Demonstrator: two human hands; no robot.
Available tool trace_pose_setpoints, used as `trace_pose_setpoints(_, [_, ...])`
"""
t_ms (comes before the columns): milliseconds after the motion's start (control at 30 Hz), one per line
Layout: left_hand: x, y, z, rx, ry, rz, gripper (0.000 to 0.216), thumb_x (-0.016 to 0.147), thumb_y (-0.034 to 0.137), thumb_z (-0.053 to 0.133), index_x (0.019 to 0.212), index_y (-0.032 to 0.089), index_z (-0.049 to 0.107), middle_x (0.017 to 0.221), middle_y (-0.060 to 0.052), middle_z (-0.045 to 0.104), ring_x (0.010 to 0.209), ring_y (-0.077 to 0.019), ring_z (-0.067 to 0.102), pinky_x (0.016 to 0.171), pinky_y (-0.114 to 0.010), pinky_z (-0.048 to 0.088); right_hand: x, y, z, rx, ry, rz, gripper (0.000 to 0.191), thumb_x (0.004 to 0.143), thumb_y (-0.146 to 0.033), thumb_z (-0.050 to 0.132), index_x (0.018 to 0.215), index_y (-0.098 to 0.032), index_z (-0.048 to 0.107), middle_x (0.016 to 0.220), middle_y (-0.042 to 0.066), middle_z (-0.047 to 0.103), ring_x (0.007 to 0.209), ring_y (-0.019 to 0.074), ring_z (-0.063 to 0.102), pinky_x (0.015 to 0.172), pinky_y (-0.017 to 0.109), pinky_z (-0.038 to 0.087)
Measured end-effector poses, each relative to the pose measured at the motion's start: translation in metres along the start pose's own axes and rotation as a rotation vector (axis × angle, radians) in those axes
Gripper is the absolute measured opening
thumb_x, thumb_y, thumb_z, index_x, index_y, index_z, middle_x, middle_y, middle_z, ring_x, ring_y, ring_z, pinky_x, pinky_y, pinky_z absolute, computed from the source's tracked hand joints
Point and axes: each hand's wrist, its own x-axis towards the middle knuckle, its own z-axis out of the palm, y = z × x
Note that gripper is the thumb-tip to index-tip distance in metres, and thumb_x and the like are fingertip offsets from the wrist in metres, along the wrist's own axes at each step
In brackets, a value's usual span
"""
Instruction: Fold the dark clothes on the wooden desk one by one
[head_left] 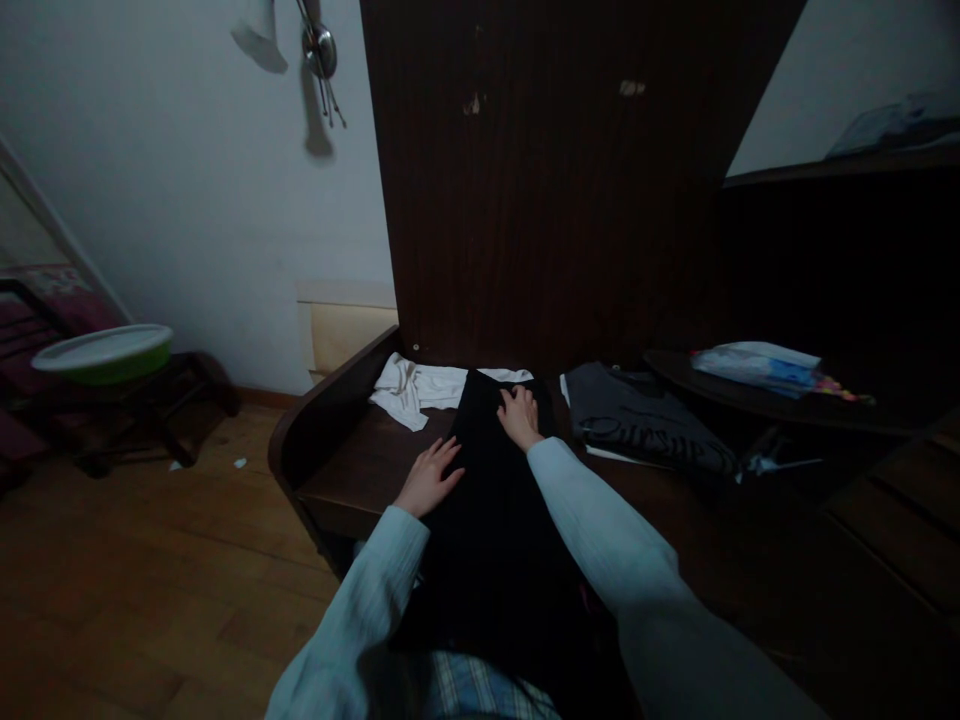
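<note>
A long black garment (495, 520) lies over the dark wooden desk top and hangs down toward me; its exact kind is hard to make out in the dim light. My left hand (430, 477) rests at its left edge with the fingers stretched out. Farther up, my right hand (520, 416) lies on the cloth, fingers spread and slightly bent. Behind the black cloth is a crumpled white garment (409, 390), partly covered by it. A folded dark grey garment with black lettering (645, 415) lies to the right.
On the right, a rounded shelf (675, 372) holds a plastic packet (757, 366). The desk's raised side (322, 405) curves up on the left. Beyond it, a green basin (127, 362) stands on a dark stool. A tall dark panel (555, 200) rises behind the desk.
</note>
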Motion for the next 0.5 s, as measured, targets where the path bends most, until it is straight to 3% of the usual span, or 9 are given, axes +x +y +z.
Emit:
trace_pose_setpoints(100, [-0.001, 0.004, 0.0, 0.079, -0.017, -0.036, 0.047, 0.081, 0.036, 0.04, 0.125, 0.019, 0.041, 0.136, -0.004, 0.035, 0.128, -0.0209, 0.023, 0.104, -0.039, 0.023, 0.0, 0.002, 0.0, 0.014, 0.039, -0.007, 0.038, 0.075, -0.016, 0.044, 0.111, -0.016, 0.054, 0.112, 0.014, 0.049, 0.101, 0.0248, 0.043, 0.082, 0.036, 0.034])
trace_pose_setpoints(200, [-0.001, 0.004, 0.001, 0.109, -0.026, -0.039, 0.048, 0.081, 0.035, 0.04, 0.126, 0.018, 0.04, 0.136, -0.005, 0.036, 0.128, -0.0209, 0.025, 0.104, -0.038, 0.024, 0.001, 0.006, 0.004, 0.035, 0.032, -0.107, 0.038, 0.075, -0.01, 0.042, 0.109, -0.017, 0.056, 0.117, 0.012, 0.05, 0.107, 0.0225, 0.042, 0.088, 0.035, 0.031])
trace_pose_setpoints(400, [-0.002, 0.003, 0.0, 0.115, -0.021, -0.029, 0.047, 0.082, 0.036, 0.039, 0.126, 0.019, 0.04, 0.136, -0.004, 0.036, 0.128, -0.0208, 0.025, 0.103, -0.039, 0.024, 0.003, 0.006, 0.006, 0.094, -0.21, -0.064, 0.036, 0.086, -0.026, 0.035, 0.119, -0.02, 0.048, 0.131, 0.008, 0.043, 0.12, 0.0197, 0.035, 0.098, 0.039, 0.023])
trace_pose_setpoints(500, [-0.002, 0.004, -0.001, 0.125, -0.022, -0.042, 0.048, 0.082, 0.036, 0.039, 0.126, 0.018, 0.04, 0.136, -0.005, 0.035, 0.128, -0.0206, 0.025, 0.103, -0.038, 0.023, 0.009, 0.004, -0.004, 0.258, -0.33, 0.003, 0.04, 0.082, -0.033, 0.044, 0.119, -0.018, 0.048, 0.134, 0.009, 0.038, 0.124, 0.021, 0.031, 0.101, 0.041, 0.02])
